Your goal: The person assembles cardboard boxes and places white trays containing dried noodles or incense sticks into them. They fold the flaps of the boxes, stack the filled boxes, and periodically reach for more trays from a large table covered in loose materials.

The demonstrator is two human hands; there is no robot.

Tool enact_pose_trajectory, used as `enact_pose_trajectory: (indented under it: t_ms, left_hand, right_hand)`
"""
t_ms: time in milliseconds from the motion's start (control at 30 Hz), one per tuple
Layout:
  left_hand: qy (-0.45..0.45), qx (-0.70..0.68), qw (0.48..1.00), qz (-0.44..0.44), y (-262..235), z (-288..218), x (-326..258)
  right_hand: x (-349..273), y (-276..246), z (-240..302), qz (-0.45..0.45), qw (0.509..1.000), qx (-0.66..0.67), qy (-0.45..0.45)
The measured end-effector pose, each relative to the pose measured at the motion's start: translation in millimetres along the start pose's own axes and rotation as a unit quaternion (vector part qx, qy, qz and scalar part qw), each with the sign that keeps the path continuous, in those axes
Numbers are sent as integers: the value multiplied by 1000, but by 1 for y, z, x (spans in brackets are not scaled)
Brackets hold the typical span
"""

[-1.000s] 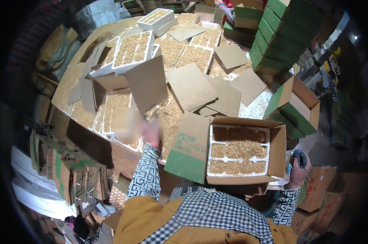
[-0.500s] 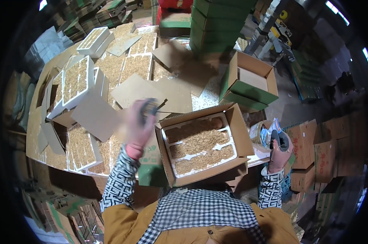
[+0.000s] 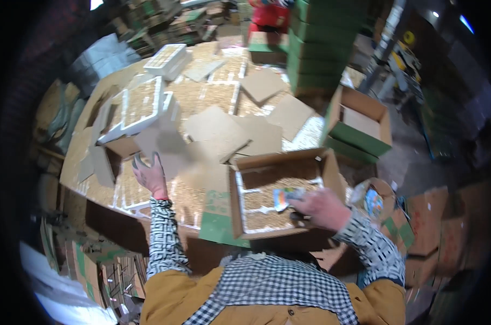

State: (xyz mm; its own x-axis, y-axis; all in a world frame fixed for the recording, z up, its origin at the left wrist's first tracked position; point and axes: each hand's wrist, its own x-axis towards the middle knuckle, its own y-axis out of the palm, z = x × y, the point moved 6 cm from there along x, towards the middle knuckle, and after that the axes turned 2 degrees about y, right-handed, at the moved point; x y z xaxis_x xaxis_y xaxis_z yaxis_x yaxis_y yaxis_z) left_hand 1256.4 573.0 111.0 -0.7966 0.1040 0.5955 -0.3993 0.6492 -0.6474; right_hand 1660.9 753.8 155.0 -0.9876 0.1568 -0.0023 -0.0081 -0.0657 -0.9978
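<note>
In front of me stands an open cardboard box. Inside it lies a white foam tray filled with straw-coloured loose filling. My right hand is over the box, closed on a small colourful packet. That hand is slightly blurred. Left of the box, my left hand has its fingers spread, beside a flat cardboard sheet. Whether its fingertips touch the sheet, I cannot tell.
Filled foam trays and loose cardboard sheets cover the table. A green-sided open box stands at the far right. Nearer is a container of colourful packets. Stacked green boxes rise at the back; brown cartons stand right.
My right hand has moved left from the packet container to over the box, carrying a packet. My left hand has moved left, away from the box, its fingers spread. The view has shifted.
</note>
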Motion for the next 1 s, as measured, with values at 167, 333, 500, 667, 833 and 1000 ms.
enact_pose_trajectory:
  t_ms: [167,333,500,667,833,1000]
  left_hand:
    - [-197,69,958,197,77,139,-9]
    - [-122,89,965,217,117,97,5]
    - [-64,-388,897,204,103,29,32]
    - [470,-310,819,114,-102,-214,-87]
    - [564,-186,614,519,-85,-246,-247]
    - [473,-159,476,724,-31,-231,-257]
  right_hand:
    - [-58,-53,-61,-330,898,209,203]
    - [-67,-43,-65,-304,848,296,319]
    - [-66,-61,-50,-349,876,219,251]
    - [-105,-90,-49,-551,731,244,319]
    - [-31,-101,-12,-253,939,198,121]
    - [3,41,-35,57,992,82,80]
